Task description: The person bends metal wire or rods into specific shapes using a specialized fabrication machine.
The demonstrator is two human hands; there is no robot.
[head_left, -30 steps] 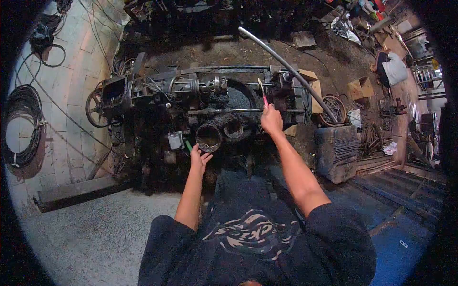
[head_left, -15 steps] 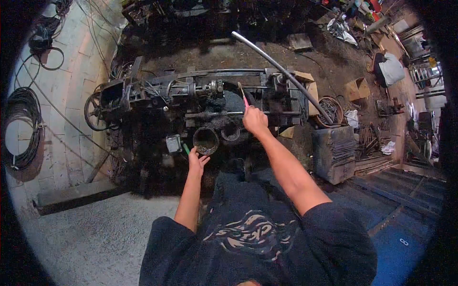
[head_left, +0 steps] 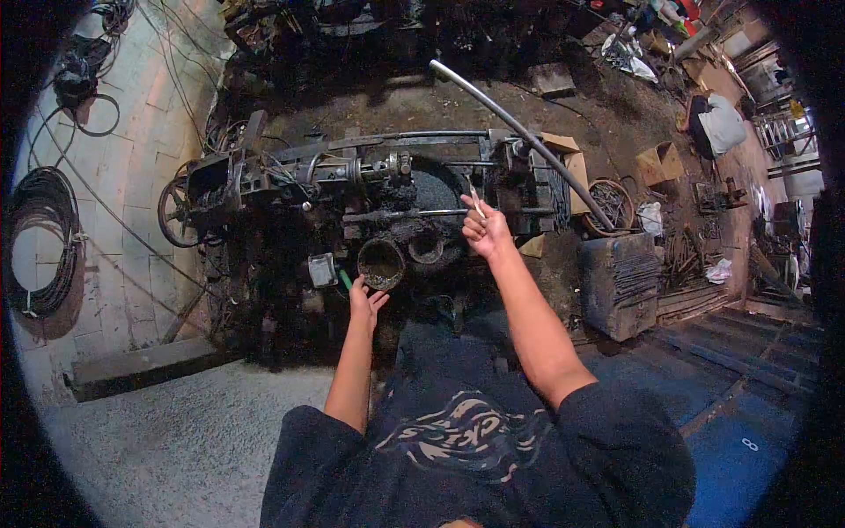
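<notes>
My right hand (head_left: pixel 484 229) is closed round a thin brush-like tool (head_left: pixel 474 195), at the right of the machine's dark tray (head_left: pixel 436 189) of small grey bits. The tool points up and away from me. Lower left, my left hand (head_left: pixel 365 299) has its fingers apart under the near edge of a round dark container (head_left: pixel 381 266), which holds small bits at its bottom. Its fingertips touch or nearly touch the rim. A green handle (head_left: pixel 344 278) lies beside it, near a small clear box (head_left: pixel 323 270). A second round container (head_left: pixel 427 245) sits to the right.
The greasy machine (head_left: pixel 334 167) spans the middle, with a handwheel (head_left: pixel 176 211) at its left. A long metal pipe (head_left: pixel 519 132) slants over its right side to a grey block (head_left: pixel 620 282). Another person (head_left: pixel 717 126) crouches at the upper right. Coiled cable (head_left: pixel 44 242) lies left.
My right hand has moved right and turned, drawing the tool away from the middle of the tray. The left hand has stayed nearly in place at the round container.
</notes>
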